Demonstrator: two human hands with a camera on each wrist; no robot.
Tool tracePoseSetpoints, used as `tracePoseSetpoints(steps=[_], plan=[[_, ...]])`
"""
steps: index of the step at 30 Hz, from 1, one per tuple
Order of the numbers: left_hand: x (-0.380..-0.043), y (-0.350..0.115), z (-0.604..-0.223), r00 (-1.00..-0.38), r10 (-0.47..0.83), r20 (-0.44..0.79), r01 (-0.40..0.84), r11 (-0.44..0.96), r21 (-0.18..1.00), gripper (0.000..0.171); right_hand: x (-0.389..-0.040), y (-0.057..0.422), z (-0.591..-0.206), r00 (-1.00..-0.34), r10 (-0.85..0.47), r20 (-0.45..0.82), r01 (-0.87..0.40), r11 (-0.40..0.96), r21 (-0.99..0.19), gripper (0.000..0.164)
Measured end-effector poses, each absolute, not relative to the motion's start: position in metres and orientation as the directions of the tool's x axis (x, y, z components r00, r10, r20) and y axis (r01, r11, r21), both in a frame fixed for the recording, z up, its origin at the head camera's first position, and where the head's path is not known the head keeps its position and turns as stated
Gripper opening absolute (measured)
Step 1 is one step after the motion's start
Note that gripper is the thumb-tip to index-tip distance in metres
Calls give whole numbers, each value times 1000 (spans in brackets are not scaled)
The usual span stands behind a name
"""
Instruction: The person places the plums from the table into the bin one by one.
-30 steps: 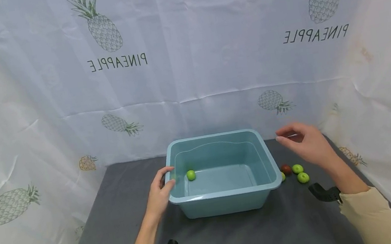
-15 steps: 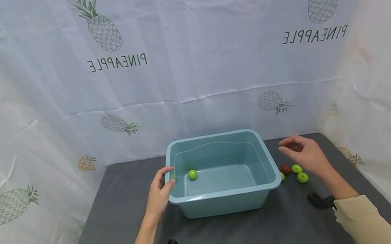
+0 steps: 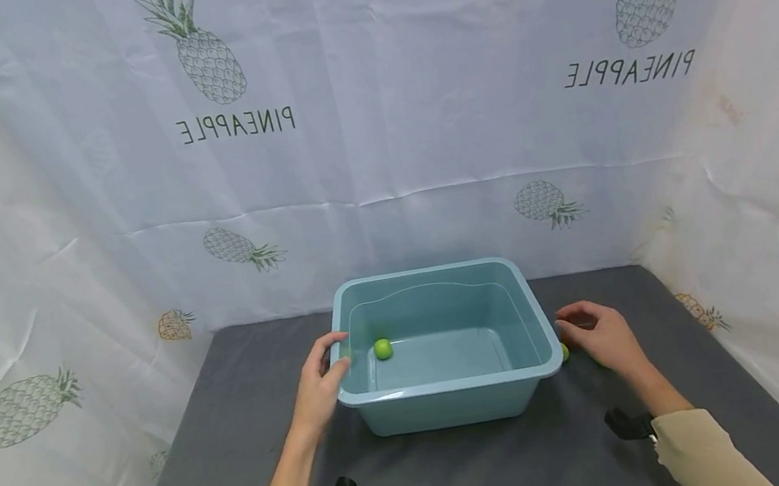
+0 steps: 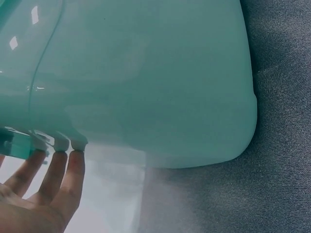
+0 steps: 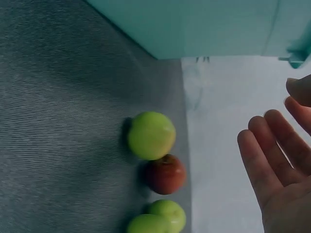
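A light blue-green plastic basin (image 3: pixel 452 386) stands on the dark cloth, with one green apple (image 3: pixel 383 349) inside near its left wall. My left hand (image 3: pixel 317 390) grips the basin's left rim; the left wrist view has its fingers (image 4: pixel 73 174) against the outer wall. Right of the basin, my right hand (image 3: pixel 606 338) hovers over the small apples, fingers loosely bent, nothing held. In the right wrist view a green apple (image 5: pixel 151 136) lies touching a red apple (image 5: pixel 166 174), and two more green ones (image 5: pixel 167 213) sit beside them. From the head, this hand hides most of them.
The dark grey tablecloth (image 3: pixel 469 474) spreads in front of the basin and to both sides. White curtains (image 3: pixel 374 136) with pineapple prints hang behind the table and at left and right.
My right hand has moved down and slightly left over the apples, covering most of them in the head view. The left hand stays on the rim.
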State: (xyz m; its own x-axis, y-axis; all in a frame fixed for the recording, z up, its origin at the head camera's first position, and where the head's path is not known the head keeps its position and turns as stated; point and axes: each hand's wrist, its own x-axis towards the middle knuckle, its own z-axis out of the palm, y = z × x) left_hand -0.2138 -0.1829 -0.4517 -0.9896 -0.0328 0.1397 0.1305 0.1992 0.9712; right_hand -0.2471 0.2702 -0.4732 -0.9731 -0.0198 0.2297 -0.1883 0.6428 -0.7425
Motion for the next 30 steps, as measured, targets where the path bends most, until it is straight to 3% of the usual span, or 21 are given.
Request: tracePoseSetpoints(steps=[30], plan=[[-215, -184, -453, -989, -26, 146, 139, 184, 973, 35, -251, 276, -534, -987, 38, 158, -83, 714, -695, 27]])
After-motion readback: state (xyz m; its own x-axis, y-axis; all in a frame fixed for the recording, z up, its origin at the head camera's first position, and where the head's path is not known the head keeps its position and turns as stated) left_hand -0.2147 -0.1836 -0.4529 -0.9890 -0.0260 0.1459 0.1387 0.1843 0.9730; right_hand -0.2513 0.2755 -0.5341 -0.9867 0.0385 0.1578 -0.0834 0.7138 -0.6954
